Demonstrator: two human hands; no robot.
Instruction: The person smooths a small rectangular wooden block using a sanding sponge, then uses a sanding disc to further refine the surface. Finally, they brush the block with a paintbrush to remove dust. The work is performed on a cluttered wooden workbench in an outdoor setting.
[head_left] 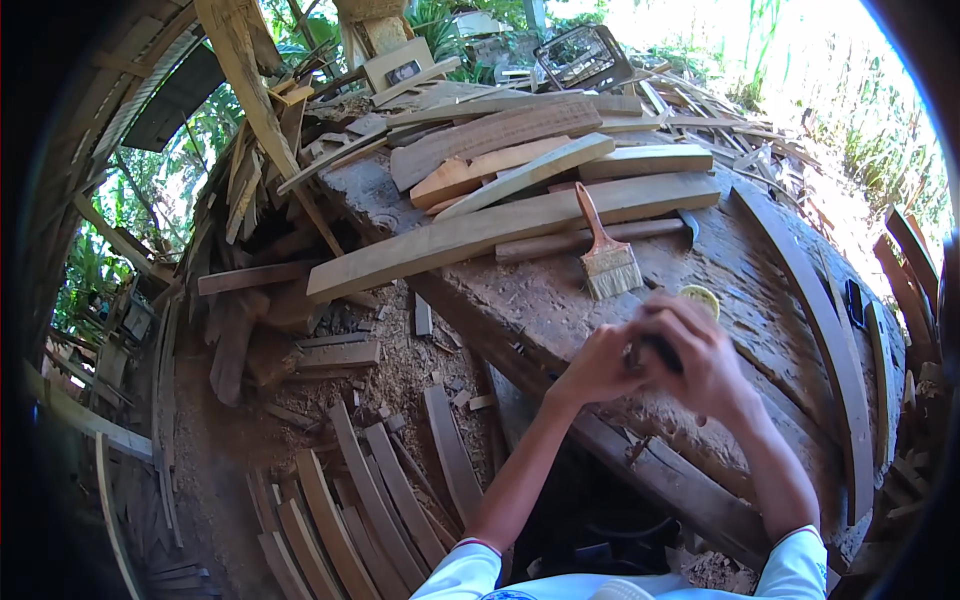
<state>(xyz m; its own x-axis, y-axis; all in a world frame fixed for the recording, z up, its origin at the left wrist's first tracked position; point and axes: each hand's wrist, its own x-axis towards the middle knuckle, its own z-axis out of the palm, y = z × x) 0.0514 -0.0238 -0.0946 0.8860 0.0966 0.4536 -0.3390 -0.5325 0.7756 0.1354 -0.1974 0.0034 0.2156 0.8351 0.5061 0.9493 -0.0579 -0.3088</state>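
The small dark object (661,352), its material and outline lost in blur, is between my hands over the near part of the bench; I read the clock from it, twelve being straight ahead. Largest about it is the thick, weathered brown wooden bench (545,300), its rough slab reaching under my hands and away past twelve. Below the bench, at eight, a group of long, narrow brown wooden boards (372,490) lies side by side. A long, dark-brown flat wooden plank (822,350) lies on the slab, sweeping from one to past four. A long, pale-tan wooden beam (480,232) stretches from nine to nearly one, its left end jutting beyond the bench edge. On its near side, a brown wooden-handled tool with a curved dark metal head (560,243) lies with the head toward half past twelve. My right hand (706,350), at three, has its fingers bent around the dark object; my left hand (598,368), at nine, meets it from the other side, though I cannot tell whether those fingers pinch it or only touch. At eleven rests a flat paintbrush with a reddish-brown wooden handle and pale bristles (610,270), bristles toward me. Smallest, a round, yellow-rimmed container (702,296) sits at one, just beyond my right hand.
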